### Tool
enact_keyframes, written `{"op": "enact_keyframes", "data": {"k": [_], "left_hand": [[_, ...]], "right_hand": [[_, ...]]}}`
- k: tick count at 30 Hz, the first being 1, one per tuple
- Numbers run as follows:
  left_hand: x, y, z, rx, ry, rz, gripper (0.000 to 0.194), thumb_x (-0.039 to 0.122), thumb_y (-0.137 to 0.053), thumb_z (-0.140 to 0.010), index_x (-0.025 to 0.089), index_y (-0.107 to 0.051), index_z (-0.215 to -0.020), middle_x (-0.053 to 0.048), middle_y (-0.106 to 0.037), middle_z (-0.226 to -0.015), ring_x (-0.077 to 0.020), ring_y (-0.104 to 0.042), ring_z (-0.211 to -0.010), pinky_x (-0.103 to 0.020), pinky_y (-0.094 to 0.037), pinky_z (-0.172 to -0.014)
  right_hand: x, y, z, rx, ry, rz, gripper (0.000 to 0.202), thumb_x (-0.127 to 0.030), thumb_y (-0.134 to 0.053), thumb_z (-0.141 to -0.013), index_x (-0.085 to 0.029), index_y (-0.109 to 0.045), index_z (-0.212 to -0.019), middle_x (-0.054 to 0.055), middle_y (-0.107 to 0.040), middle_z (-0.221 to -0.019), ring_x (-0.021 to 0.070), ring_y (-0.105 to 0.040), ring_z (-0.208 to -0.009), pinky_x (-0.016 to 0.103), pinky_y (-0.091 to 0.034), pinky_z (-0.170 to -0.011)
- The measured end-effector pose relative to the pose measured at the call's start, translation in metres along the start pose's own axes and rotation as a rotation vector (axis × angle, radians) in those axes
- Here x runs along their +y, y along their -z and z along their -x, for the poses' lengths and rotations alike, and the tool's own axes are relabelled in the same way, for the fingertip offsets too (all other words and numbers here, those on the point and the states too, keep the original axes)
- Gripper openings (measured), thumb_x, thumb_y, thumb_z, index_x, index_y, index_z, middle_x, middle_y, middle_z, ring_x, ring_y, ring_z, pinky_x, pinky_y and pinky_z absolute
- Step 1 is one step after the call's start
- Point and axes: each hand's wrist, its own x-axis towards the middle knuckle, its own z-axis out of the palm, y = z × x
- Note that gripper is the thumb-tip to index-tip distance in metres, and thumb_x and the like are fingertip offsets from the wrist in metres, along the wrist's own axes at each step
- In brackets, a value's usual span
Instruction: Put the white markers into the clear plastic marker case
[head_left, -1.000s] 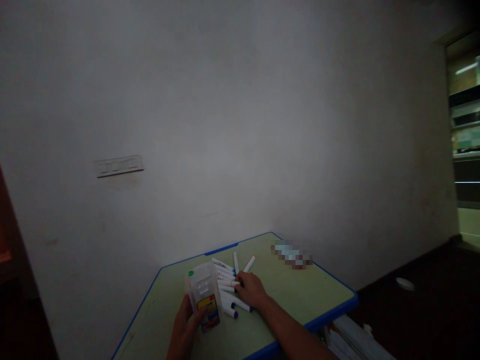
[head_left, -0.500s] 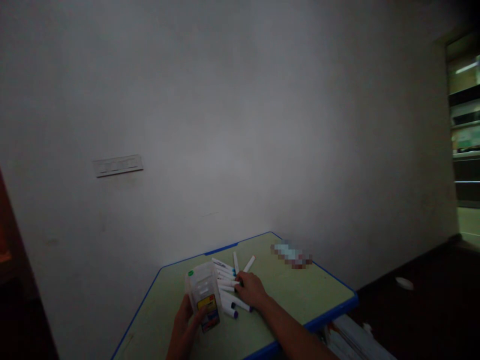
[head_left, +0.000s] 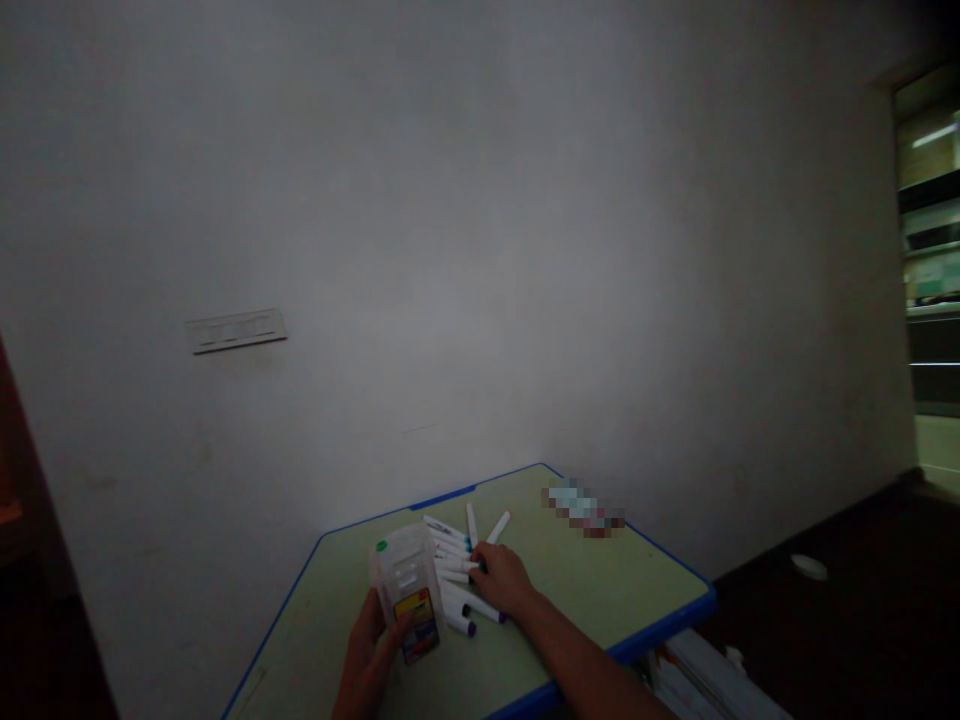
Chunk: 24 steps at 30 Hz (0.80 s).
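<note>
My left hand (head_left: 373,640) is closed around a clear plastic box (head_left: 409,565) with a yellow, red and blue label and a green dot. The box is tilted over the table, its right side facing the pens. Several white marker pens (head_left: 452,535) lie in a loose pile beside it, some with purple, teal or dark ends. My right hand (head_left: 502,577) is closed on the end of one white marker (head_left: 456,566), which points left toward the box. The fingertips are partly hidden behind the hand. Two more markers (head_left: 499,526) lie beyond my right hand.
The pale green table (head_left: 600,590) has a blue edge and stands against a grey wall (head_left: 480,250) with a switch plate (head_left: 238,331). A blurred-out item (head_left: 583,508) lies at the table's right. A white object (head_left: 809,567) is on the dark floor.
</note>
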Motion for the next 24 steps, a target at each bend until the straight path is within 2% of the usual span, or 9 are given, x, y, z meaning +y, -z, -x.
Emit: {"op": "enact_keyframes", "data": {"k": [2,7,11,15,24], "left_hand": [[0.0016,-0.0006,0.0002,0.006,0.011,0.012,0.047,0.047,-0.066,-0.065,0.017,-0.056,-0.101,-0.007,-0.067,-0.097,-0.0287,-0.062,-0.089,-0.035,-0.051,-0.073],[0.0,0.0028,-0.0028,-0.082,0.029,0.011,0.047,0.045,-0.066,-0.067,0.017,-0.055,-0.102,-0.008,-0.067,-0.099,-0.0282,-0.062,-0.09,-0.035,-0.051,-0.075],[0.0,-0.0004,-0.0017,-0.004,0.009,0.011,0.048,0.047,-0.065,-0.065,0.017,-0.056,-0.101,-0.008,-0.068,-0.096,-0.029,-0.063,-0.087,-0.036,-0.052,-0.073],[0.0014,-0.004,0.0001,0.02,0.013,0.027,0.046,0.045,-0.066,-0.065,0.018,-0.056,-0.1,-0.007,-0.068,-0.097,-0.0285,-0.062,-0.089,-0.035,-0.052,-0.074],[-0.004,0.0049,-0.0038,-0.081,0.023,-0.009,0.047,0.044,-0.065,-0.068,0.016,-0.054,-0.103,-0.009,-0.067,-0.099,-0.0286,-0.062,-0.09,-0.035,-0.052,-0.075]], "right_hand": [[0.0,-0.0001,0.0002,-0.001,0.002,-0.002,0.017,-0.026,-0.053,-0.072,-0.022,-0.06,-0.087,0.005,-0.066,-0.087,0.0208,-0.059,-0.084,0.026,-0.036,-0.069],[-0.0002,0.0,0.0003,-0.001,-0.001,-0.004,0.016,-0.027,-0.053,-0.072,-0.021,-0.06,-0.086,0.005,-0.066,-0.087,0.0212,-0.059,-0.085,0.026,-0.036,-0.069],[0.0001,-0.0005,-0.0003,0.001,0.006,-0.002,0.017,-0.027,-0.053,-0.073,-0.021,-0.06,-0.087,0.005,-0.066,-0.087,0.0211,-0.059,-0.085,0.026,-0.036,-0.07],[0.0006,-0.0018,-0.0014,-0.006,0.007,0.001,0.017,-0.026,-0.054,-0.072,-0.021,-0.06,-0.087,0.005,-0.066,-0.087,0.0206,-0.059,-0.085,0.025,-0.036,-0.069],[0.001,-0.0013,-0.0011,0.003,0.013,-0.002,0.016,-0.027,-0.053,-0.073,-0.021,-0.06,-0.087,0.005,-0.066,-0.087,0.0209,-0.059,-0.084,0.026,-0.037,-0.069]]}}
